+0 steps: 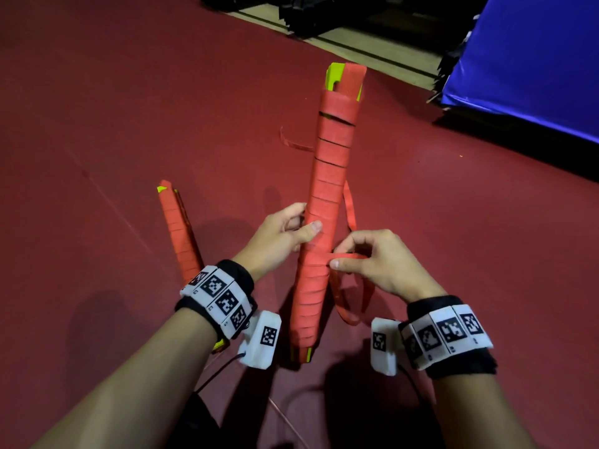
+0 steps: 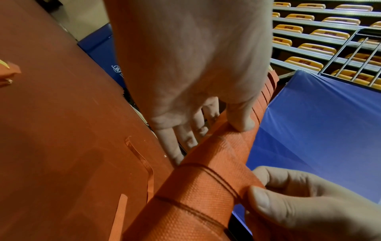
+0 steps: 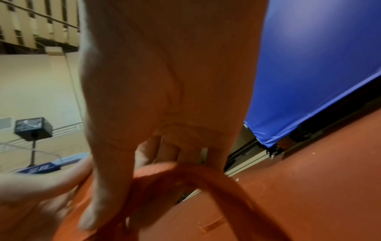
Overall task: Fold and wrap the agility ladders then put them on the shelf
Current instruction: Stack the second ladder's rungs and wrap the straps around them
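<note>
Left hand [image 1: 285, 234] gripping ladder bundle [image 1: 327, 202] mid-length, thumb across the front, presumably to steady it upright while winding. Right hand [image 1: 376, 264] just beside bundle, pinching loose strap [image 1: 348, 256] taut against the wraps. Bundle tilted, lower end near the red floor [image 1: 113, 108]. Woven orange webbing, flat overlapping bands; yellow rung ends protruding. Second wrapped ladder [image 1: 180, 234] lying left of bundle.

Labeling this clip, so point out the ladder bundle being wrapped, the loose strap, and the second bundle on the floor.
held ladder bundle [image 1: 330, 176], head view, wrapped middle.
loose strap [image 1: 348, 256], head view, stretch pinched by right hand.
second bundle [image 1: 180, 234], head view, wrapped middle.
</note>
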{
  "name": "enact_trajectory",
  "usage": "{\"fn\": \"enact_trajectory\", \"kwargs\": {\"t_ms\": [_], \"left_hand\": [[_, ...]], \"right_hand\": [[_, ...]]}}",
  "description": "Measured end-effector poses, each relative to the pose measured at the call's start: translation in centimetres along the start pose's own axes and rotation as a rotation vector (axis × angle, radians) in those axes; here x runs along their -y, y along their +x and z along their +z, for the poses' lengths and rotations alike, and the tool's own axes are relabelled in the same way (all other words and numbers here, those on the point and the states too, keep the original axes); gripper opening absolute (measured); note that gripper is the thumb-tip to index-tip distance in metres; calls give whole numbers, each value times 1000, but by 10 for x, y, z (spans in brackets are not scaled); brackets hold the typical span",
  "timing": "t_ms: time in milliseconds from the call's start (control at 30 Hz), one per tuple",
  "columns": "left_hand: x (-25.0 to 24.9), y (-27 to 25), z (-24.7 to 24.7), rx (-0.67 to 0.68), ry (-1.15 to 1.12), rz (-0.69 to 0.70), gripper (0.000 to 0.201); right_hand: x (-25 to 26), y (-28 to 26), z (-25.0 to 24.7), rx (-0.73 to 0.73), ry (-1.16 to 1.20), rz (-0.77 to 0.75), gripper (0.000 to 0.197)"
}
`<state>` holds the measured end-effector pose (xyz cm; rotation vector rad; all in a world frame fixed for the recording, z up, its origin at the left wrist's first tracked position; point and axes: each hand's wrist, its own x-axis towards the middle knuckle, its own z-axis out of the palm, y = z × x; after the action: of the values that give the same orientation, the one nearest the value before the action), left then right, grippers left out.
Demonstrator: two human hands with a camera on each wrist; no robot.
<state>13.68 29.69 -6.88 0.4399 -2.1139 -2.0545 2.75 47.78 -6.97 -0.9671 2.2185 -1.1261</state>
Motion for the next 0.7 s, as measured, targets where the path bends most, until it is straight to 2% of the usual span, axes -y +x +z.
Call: {"fn": "enact_trajectory", "kwargs": {"t_ms": [133,300,533,600,700], "left_hand": [[-3,3,-1,35,-21,-27,27],[-3,7,-1,40,-19,-49,30],[7,15,-8,29,-74,-74,29],[10,13,-8,16,-87,-84,31],[13,8,-6,-29,-12,-66,28]], "right_hand": [[-2,4,6,-79,-26,8,22],[-8,4,11,-92,117,15,18],[3,13,10,20,143,31,18],[2,14,14,25,120,41,20],[-3,11,22,12,4,58,13]]}}
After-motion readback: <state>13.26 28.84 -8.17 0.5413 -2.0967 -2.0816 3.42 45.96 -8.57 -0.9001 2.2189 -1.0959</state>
